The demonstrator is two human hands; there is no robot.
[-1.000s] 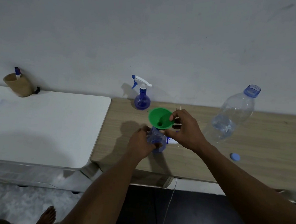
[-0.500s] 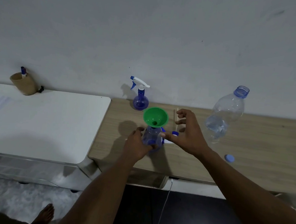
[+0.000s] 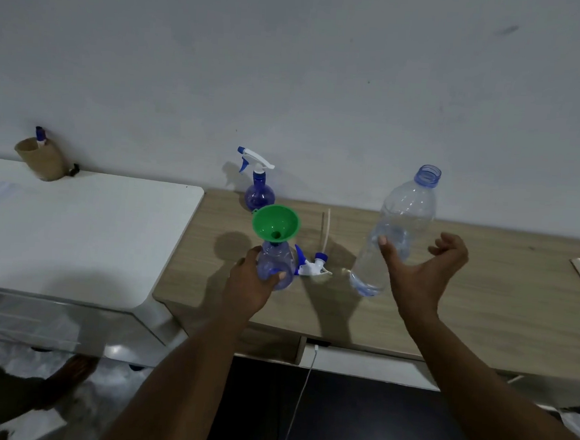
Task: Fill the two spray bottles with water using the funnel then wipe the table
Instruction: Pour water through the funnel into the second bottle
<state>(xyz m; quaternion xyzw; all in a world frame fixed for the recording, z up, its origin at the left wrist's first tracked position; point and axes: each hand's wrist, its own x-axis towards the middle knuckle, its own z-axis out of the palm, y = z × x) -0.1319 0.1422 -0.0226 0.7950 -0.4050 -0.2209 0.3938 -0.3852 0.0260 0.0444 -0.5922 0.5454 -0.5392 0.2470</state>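
In the head view, the right hand [image 3: 422, 273] is leaving the funnel [image 3: 275, 223], seated in the uncapped spray bottle [image 3: 277, 262] on the table [image 3: 482, 302] that the left hand [image 3: 248, 282] is gripping, and is reaching, fingers spread, for the water bottle [image 3: 401, 220], so pouring is likely next.

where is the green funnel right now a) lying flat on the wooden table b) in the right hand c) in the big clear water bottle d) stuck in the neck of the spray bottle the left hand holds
D: the green funnel stands in the open neck of the spray bottle that the left hand grips.
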